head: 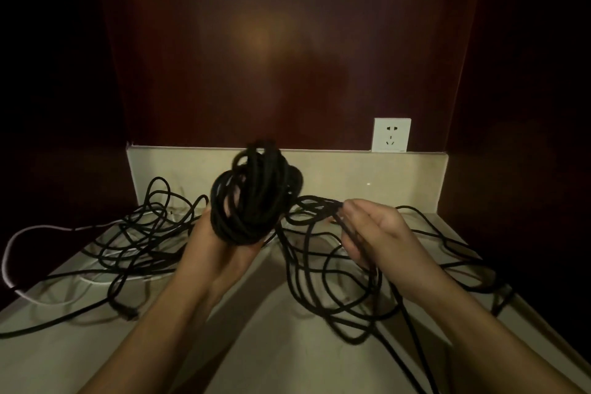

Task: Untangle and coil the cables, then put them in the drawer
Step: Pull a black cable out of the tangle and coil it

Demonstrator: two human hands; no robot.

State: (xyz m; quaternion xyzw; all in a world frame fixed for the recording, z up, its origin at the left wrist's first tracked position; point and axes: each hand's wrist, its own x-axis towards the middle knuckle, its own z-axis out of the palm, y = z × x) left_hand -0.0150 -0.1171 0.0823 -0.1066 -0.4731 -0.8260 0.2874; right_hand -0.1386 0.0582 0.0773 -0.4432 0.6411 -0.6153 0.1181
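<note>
A thick coil of black cable [256, 195] is wound around my left hand [217, 240], which holds it raised above the beige countertop [262, 329]. From the coil a strand runs right to my right hand [374, 233], which pinches it between thumb and fingers. Loose black loops [323, 281] lie under and around my right hand. A tangle of black cable [140, 233] spreads over the left side of the counter, with a white cable [19, 243] curving among it at the far left.
A white wall socket [390, 135] sits on the dark wooden back wall, above the counter's low beige upstand [351, 169]. Dark side walls close in on both sides. No drawer is in view.
</note>
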